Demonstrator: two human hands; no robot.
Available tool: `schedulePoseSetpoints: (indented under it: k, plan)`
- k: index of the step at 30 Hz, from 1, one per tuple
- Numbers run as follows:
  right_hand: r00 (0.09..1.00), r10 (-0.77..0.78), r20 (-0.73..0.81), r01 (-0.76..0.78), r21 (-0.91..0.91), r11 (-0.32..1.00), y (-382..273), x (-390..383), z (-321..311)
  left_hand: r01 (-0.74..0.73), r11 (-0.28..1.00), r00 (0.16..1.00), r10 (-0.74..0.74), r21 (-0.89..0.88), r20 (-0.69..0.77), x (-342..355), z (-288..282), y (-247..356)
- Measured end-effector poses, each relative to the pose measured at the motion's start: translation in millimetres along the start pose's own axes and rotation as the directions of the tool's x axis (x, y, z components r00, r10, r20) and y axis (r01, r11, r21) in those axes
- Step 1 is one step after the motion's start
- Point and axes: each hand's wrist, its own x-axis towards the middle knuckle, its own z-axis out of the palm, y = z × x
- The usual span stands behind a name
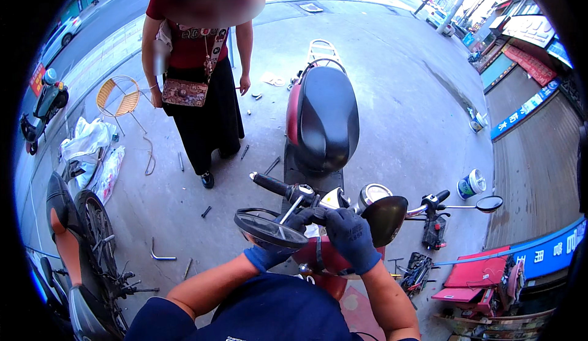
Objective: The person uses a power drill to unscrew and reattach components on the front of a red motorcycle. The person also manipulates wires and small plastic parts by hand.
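Your left hand (299, 221) and right hand (352, 235), both gloved, come together between 5 and 6 o'clock at the middle of the handlebar (272, 185); I cannot tell what they grip. The red scooter (293, 120) stretches from there toward 12 o'clock, its seat (329, 114) and both mirrors (490, 204) in place. Your work there looks unfinished, with an L-shaped wrench (164, 258) lying out at 8 o'clock; how much is left doesn't show.

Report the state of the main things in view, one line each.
left hand, gloved, partly hidden, grip unclear
right hand, gloved, fingers bent, grip unclear
red scooter, standing upright
black seat, lowered
mirror near left hand, on its stem
mirror at far right, on its stem
slatted chair, upright
roller shutter, shut
person opposite, standing, arms lowered
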Motion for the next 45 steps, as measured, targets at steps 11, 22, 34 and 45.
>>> schedulePoseSetpoints:
  k: [11, 22, 34, 45]
  plan:
    - [0.974, 0.227, 0.011, -0.22, 0.298, 0.929, -1, 4, 2, 0.025, 1.0, 0.999, -0.024, -0.02, 0.021, -7, 17, -22]
    - [0.996, 0.08, 0.049, -0.081, 0.031, 0.996, 9, 13, 1, 0.1, 0.993, 0.993, -0.096, -0.057, 0.068, 5, 18, -18]
    - [0.983, 0.037, 0.181, -0.022, -0.082, 0.996, 3, 31, -6, 0.066, 0.998, 0.997, -0.066, 0.003, 0.044, 10, 21, -29]
    - [0.947, 0.034, 0.319, 0.006, -0.124, 0.992, 6, 27, -11, 0.075, 0.997, 0.996, -0.074, -0.021, 0.041, 2, 28, -31]
